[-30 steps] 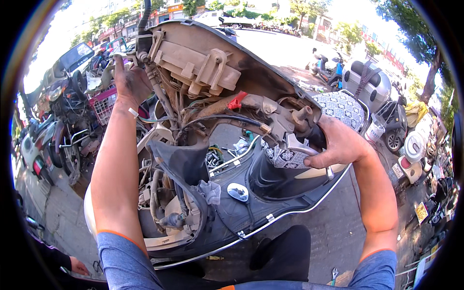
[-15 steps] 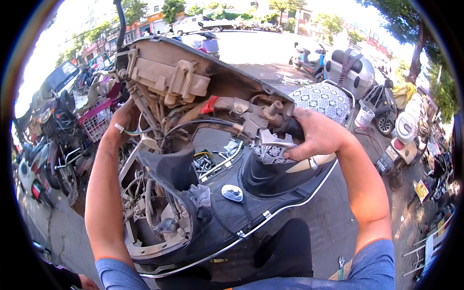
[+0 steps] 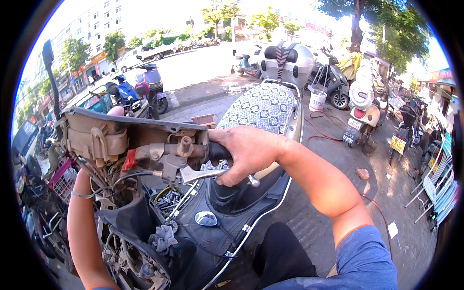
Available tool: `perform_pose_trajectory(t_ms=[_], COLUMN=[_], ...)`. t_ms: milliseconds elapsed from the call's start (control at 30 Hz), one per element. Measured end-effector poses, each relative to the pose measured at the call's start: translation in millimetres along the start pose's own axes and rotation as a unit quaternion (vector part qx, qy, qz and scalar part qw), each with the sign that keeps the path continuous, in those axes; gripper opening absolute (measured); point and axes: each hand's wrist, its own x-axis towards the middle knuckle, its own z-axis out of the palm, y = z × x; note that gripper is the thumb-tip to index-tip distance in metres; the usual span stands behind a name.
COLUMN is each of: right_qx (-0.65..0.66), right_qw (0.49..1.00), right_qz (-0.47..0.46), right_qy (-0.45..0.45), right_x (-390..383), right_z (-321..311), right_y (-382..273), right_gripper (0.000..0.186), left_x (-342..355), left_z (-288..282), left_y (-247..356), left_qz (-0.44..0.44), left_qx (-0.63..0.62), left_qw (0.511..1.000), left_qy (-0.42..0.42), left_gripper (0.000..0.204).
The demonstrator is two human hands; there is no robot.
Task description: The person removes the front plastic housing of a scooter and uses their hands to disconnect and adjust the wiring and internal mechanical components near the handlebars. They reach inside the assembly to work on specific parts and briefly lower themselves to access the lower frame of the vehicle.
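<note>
Right hand clamped on handlebar grip; left hand hidden behind scooter, state unclear; exposed wires risk snagging.

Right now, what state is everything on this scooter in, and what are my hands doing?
Right hand: closed around the grip, fingers on the brake lever.
Left hand: hidden behind the front panel; grip cannot be told.
Front panel: cover off, brackets and wires exposed.
Mirror: detached, lying on the footboard.
Seat: down, patterned cover on.
Rag: crumpled, lower bodywork.
</note>
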Motion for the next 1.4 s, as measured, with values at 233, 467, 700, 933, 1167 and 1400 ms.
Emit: perform_pose_trajectory(t_ms=[233,467,700,933,1167,1400], right_qx=[0.021,0.029,0.019,0.033,0.019,0.040], right_qw=[1.000,0.999,0.999,0.999,1.000,0.999], right_qz=[0.012,0.002,0.015,-0.023,0.006,-0.011], right_qy=[-0.015,-0.017,-0.028,-0.012,-0.022,-0.019], right_x=[-1,1,2,5,2,6], right_z=[-2,-1,-3,-3,-2,3], right_y=[6,7,6,-3,9,14], right_gripper=[0.069,0.069,0.075,0.078,0.075,0.076], left_x=[-12,-83,-79,-109,-66,-79], left_z=[21,29,48,-4,71,82], left_y=[5,33,36,60,49,53], left_qz=[-0.094,-0.213,-0.250,0.029,0.331,0.277], left_qx=[0.371,0.672,0.722,0.340,0.085,0.114], left_qw=[0.922,0.709,0.638,0.863,0.881,0.935], left_qy=[0.064,0.016,0.093,0.373,0.328,0.189], left_gripper=[0.055,0.049,0.029,0.037,0.059,0.074])
